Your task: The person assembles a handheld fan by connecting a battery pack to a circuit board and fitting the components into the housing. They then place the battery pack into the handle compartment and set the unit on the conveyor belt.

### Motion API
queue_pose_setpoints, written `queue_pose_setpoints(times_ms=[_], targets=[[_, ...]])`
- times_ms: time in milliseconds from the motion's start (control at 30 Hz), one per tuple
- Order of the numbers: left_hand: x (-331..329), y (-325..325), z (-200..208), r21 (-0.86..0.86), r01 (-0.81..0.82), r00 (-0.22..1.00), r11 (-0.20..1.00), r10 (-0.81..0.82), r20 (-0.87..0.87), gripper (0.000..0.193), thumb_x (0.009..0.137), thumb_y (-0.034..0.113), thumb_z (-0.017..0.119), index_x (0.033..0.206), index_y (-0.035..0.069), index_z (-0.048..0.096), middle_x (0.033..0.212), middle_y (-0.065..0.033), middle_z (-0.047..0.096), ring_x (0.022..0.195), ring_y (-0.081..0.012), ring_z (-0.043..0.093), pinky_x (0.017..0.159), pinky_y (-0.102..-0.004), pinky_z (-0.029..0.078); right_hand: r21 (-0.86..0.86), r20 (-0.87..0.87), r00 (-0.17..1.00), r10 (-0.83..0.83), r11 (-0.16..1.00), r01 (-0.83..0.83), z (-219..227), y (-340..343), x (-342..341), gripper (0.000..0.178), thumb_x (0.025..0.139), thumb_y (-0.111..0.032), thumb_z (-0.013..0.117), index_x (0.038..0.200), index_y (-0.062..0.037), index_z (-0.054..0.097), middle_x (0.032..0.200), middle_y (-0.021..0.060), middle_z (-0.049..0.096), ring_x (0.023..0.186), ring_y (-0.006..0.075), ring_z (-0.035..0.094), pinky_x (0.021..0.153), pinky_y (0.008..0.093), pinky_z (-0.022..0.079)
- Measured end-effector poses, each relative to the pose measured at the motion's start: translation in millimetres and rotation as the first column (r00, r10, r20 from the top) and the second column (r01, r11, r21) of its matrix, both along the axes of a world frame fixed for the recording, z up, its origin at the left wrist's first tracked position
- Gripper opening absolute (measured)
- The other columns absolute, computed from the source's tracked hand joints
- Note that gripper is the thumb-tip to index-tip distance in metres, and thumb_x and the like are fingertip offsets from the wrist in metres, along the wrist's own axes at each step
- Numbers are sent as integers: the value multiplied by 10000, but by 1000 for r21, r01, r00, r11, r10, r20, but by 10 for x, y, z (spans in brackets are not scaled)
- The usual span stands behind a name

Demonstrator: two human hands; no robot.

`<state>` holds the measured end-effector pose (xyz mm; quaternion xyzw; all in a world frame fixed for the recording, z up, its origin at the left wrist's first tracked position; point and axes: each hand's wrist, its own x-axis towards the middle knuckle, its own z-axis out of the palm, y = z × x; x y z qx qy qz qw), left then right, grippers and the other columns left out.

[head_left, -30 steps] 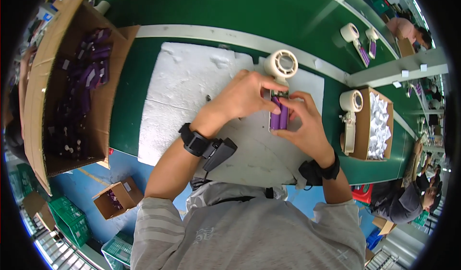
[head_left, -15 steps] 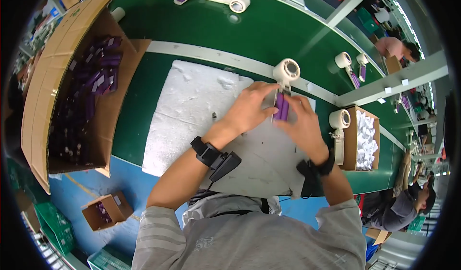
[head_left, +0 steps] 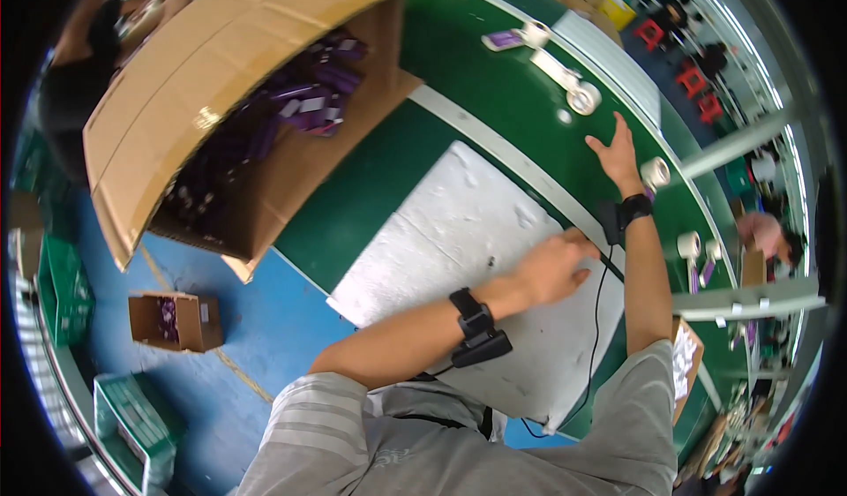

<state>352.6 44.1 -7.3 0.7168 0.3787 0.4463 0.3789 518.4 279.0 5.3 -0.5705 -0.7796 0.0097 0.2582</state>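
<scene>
My right hand [head_left: 619,154] reaches out over the green worktop with thumb and fingers spread, holding nothing. Beyond its fingertips lies a white handheld device with a round head [head_left: 582,98]. Beside my right wrist stands another round-headed white device [head_left: 655,173], its purple part mostly hidden by my arm. My left hand [head_left: 554,268] hovers over the right part of a white foam sheet [head_left: 423,231]. Its fingers are loosely bent, apart from the thumb, with nothing visible between them. A small dark piece [head_left: 490,262] lies on the foam.
A large cardboard box [head_left: 265,46] with purple battery packs [head_left: 309,108] stands at left. More white devices [head_left: 690,247] lie at right, near a box of white pieces [head_left: 684,359]. A black cable [head_left: 595,328] hangs from my right wrist. Green crates [head_left: 132,425] stand on the floor.
Both hands have let go of the white device with purple cells, which seems to stand beside my right wrist. My right hand has moved far forward; the view has turned left.
</scene>
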Motion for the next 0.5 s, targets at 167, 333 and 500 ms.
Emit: queue_pose_setpoints(times_ms=[167, 333, 500], targets=[[-7, 51, 84, -32, -77, 992, 997, 79, 93, 230, 802, 59, 640, 1032, 67, 641, 1087, -136, 585, 985, -342, 599, 854, -415, 501, 38, -96, 995, 23, 999, -19, -217, 931, 45, 878, 655, -265, 848, 1366, -2, 405, 1345, 242, 467, 1205, 373, 507, 1020, 415, 412], [-71, 86, 127, -79, -75, 991, 994, 83, 104, 198, 801, 55, 634, 998, 70, 642, 1085, -127, 583, 971, -341, 602, 841, -418, 501, -117, -132, 977, -169, 981, 154, -34, 889, -25, 894, 657, -239, 843, 1388, -7, 384, 1337, 241, 460, 1201, 328, 505, 1011, 393, 412], [-2, 140, 104, -16, -163, 975, 986, 164, 150, 200, 796, 46, 629, 992, 78, 643, 1087, -117, 575, 922, -315, 613, 799, -393, 516, 219, -156, 987, -28, 974, 62, 522, 148, 11, 785, 669, -143, 815, 1355, -38, 447, 1198, 178, 513, 1064, 310, 557, 916, 379, 459]])
